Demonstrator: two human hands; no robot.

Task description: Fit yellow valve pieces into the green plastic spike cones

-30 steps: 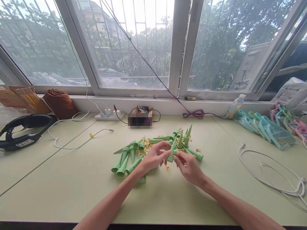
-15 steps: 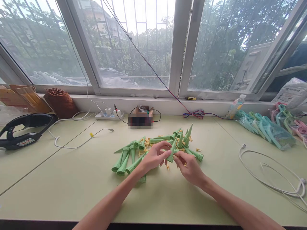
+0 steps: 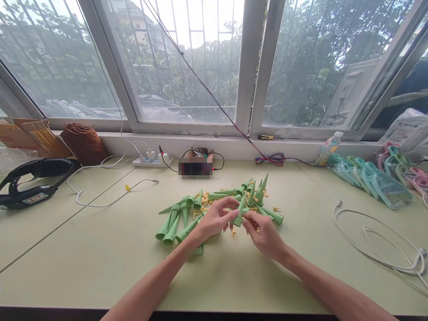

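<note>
My left hand grips a green cone-shaped spike, its pointed end up. My right hand is closed in a pinch against the right side of that spike's wide end; whatever lies between its fingertips is too small to make out. Several more green spikes lie to the left of my hands, and others stand or lie just behind them. Small yellow pieces are scattered among the spikes, one at the right and another between my hands.
A white cable is coiled at the right, with bagged teal clips behind it. At the left lie a black headset and another white cable. A power strip and a small box sit near the window.
</note>
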